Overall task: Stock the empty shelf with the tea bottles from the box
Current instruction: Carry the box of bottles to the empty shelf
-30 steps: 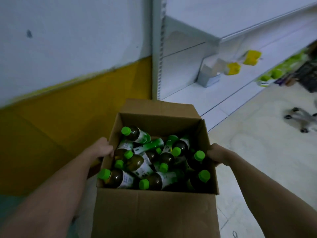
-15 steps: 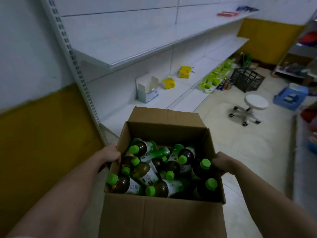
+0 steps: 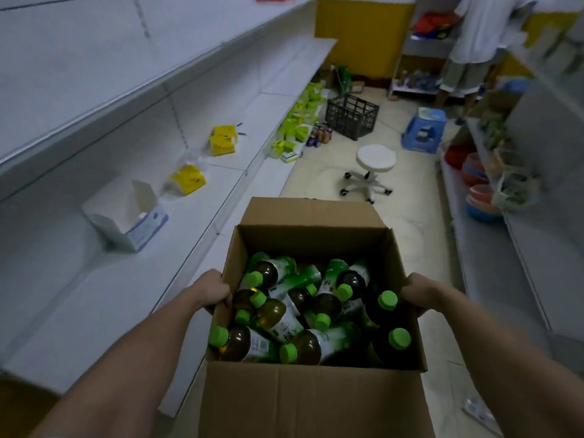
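Observation:
An open cardboard box [image 3: 303,403] is carried in front of me, filled with several tea bottles [image 3: 294,314] that have green caps and lie jumbled. My left hand [image 3: 213,290] grips the box's left wall at its rim. My right hand [image 3: 418,292] grips the right wall. The white shelf [image 3: 104,298] runs along the left, its near stretch bare, with a higher shelf board [image 3: 94,90] above it.
On the shelf stand an open white carton [image 3: 126,216] and yellow packs [image 3: 189,180]. Further down are green packs [image 3: 298,128], a black crate [image 3: 351,116], a white rolling stool [image 3: 373,169] and a blue stool [image 3: 423,129]. A person [image 3: 474,42] stands at the back right.
The view has swung right from the yellow wall to along the aisle. The box stays held in both hands the same way.

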`<state>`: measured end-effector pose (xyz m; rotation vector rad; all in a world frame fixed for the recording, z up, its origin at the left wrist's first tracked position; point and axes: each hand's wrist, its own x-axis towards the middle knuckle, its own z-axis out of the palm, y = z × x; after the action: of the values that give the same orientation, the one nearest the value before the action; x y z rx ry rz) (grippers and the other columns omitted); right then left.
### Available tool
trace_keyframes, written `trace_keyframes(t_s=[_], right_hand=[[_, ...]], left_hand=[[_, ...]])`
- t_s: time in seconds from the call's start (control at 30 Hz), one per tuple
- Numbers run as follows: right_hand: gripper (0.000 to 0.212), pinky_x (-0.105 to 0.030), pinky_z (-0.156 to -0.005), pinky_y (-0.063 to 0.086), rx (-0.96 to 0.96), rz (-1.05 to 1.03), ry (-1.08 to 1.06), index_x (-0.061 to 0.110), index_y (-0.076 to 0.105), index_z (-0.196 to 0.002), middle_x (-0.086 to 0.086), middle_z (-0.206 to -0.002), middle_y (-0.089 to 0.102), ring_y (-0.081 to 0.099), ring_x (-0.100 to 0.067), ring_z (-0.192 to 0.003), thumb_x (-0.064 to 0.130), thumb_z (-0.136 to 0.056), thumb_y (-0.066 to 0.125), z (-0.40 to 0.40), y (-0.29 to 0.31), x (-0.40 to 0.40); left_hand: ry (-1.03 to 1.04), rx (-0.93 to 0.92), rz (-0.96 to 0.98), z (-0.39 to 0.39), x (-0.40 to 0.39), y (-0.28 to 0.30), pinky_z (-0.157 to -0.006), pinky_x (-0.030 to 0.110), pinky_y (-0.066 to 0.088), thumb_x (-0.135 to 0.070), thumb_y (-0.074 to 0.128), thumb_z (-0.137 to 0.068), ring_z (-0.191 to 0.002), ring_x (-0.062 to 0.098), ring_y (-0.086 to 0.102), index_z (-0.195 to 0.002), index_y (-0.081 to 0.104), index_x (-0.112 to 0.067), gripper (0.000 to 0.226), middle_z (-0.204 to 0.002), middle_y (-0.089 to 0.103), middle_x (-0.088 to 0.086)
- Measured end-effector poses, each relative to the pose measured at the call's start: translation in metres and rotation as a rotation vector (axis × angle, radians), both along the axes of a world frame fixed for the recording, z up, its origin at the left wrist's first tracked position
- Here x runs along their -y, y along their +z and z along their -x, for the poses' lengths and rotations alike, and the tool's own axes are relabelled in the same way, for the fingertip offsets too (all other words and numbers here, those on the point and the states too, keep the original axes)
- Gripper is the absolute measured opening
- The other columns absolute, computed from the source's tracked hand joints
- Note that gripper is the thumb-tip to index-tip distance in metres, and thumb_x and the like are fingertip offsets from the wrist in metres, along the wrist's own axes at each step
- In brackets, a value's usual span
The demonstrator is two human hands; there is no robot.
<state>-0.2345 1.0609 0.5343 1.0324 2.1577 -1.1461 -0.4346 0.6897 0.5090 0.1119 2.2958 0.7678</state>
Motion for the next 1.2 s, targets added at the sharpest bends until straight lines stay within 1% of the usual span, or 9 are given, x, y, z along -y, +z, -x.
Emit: trace_keyframes(t_s=[0.1, 0.2, 0.3, 0.4, 0.5, 0.63, 0.8, 1.0, 1.2], right_hand=[[0.02, -0.052, -0.078, 0.059, -0.014, -0.021, -0.088, -0.008, 0.055, -0.105, -0.028, -0.099, 0.068, 0.072, -0.042, -0.087, -0.003, -0.09, 0.043, 0.029, 0.006, -0.045], [0.015, -0.046, -0.073, 0.061, -0.033, -0.02, -0.142, -0.007, 0.055, -0.1, -0.023, -0.09, 0.068, 0.071, -0.04, -0.087, -0.004, -0.091, 0.043, 0.064, 0.015, -0.093], [0.01, -0.047, -0.079, 0.06, -0.029, 0.001, -0.167, -0.002, 0.051, -0.1, -0.025, -0.097, 0.067, 0.069, -0.042, -0.095, -0.003, -0.093, 0.044, 0.105, 0.02, -0.145], [0.015, -0.049, -0.082, 0.058, -0.037, 0.029, -0.182, -0.005, 0.052, -0.107, -0.031, -0.109, 0.065, 0.069, -0.043, -0.097, -0.001, -0.094, 0.046, 0.152, 0.013, -0.207], [0.027, -0.05, -0.082, 0.059, -0.02, 0.057, -0.187, -0.011, 0.055, -0.116, -0.028, -0.104, 0.069, 0.072, -0.039, -0.09, 0.0, -0.092, 0.048, 0.199, 0.005, -0.27], [0.028, -0.048, -0.082, 0.059, -0.032, 0.053, -0.164, -0.011, 0.054, -0.118, -0.027, -0.105, 0.068, 0.072, -0.038, -0.091, 0.001, -0.093, 0.047, 0.273, 0.012, -0.348], [0.014, -0.049, -0.082, 0.059, -0.049, 0.006, -0.129, -0.003, 0.052, -0.105, -0.028, -0.103, 0.069, 0.071, -0.041, -0.092, 0.0, -0.093, 0.046, 0.374, 0.032, -0.435], [0.025, -0.051, -0.08, 0.059, -0.024, -0.007, -0.115, -0.009, 0.055, -0.113, -0.027, -0.099, 0.07, 0.072, -0.041, -0.088, -0.002, -0.09, 0.049, 0.505, 0.017, -0.528], [0.029, -0.047, -0.077, 0.061, -0.066, 0.016, -0.09, -0.01, 0.056, -0.117, -0.024, -0.099, 0.07, 0.073, -0.037, -0.087, 0.001, -0.091, 0.05, 0.628, 0.011, -0.619]], left_hand=[[-0.067, -0.037, -0.002, 0.06, -0.063, 0.01, -0.053, 0.041, 0.058, 0.007, 0.07, -0.069, -0.077, 0.044, 0.069, -0.079, 0.064, 0.002, 0.013, -0.083, 0.066, 0.027], [-0.138, -0.05, 0.003, 0.119, -0.126, 0.02, -0.044, 0.034, 0.056, 0.007, 0.07, -0.069, -0.066, 0.038, 0.066, -0.084, 0.065, 0.004, 0.016, -0.076, 0.065, 0.024], [-0.178, -0.054, 0.008, 0.176, -0.191, 0.025, -0.04, 0.032, 0.053, 0.008, 0.071, -0.068, -0.062, 0.037, 0.065, -0.079, 0.066, 0.005, 0.012, -0.072, 0.065, 0.022], [-0.186, -0.071, 0.008, 0.222, -0.253, 0.025, -0.041, 0.03, 0.051, 0.007, 0.071, -0.069, -0.061, 0.035, 0.063, -0.072, 0.065, 0.001, 0.01, -0.069, 0.064, 0.019], [-0.174, -0.1, 0.015, 0.268, -0.312, 0.027, -0.042, 0.033, 0.054, 0.007, 0.071, -0.069, -0.063, 0.035, 0.065, -0.076, 0.066, 0.003, 0.01, -0.073, 0.065, 0.022], [-0.156, -0.092, -0.006, 0.33, -0.382, 0.033, -0.041, 0.03, 0.053, 0.007, 0.071, -0.07, -0.065, 0.036, 0.066, -0.082, 0.065, 0.005, 0.014, -0.076, 0.066, 0.023], [-0.126, -0.067, -0.026, 0.419, -0.46, 0.042, -0.041, 0.03, 0.052, 0.006, 0.073, -0.068, -0.065, 0.037, 0.066, -0.089, 0.067, 0.01, 0.022, -0.078, 0.067, 0.025], [-0.108, -0.069, -0.035, 0.546, -0.55, 0.025, -0.049, 0.036, 0.057, 0.005, 0.072, -0.067, -0.072, 0.04, 0.069, -0.088, 0.069, 0.008, 0.022, -0.084, 0.07, 0.028], [-0.093, -0.061, -0.015, 0.675, -0.64, 0.023, -0.046, 0.033, 0.054, 0.006, 0.071, -0.07, -0.076, 0.043, 0.069, -0.091, 0.066, 0.009, 0.022, -0.084, 0.068, 0.027]])
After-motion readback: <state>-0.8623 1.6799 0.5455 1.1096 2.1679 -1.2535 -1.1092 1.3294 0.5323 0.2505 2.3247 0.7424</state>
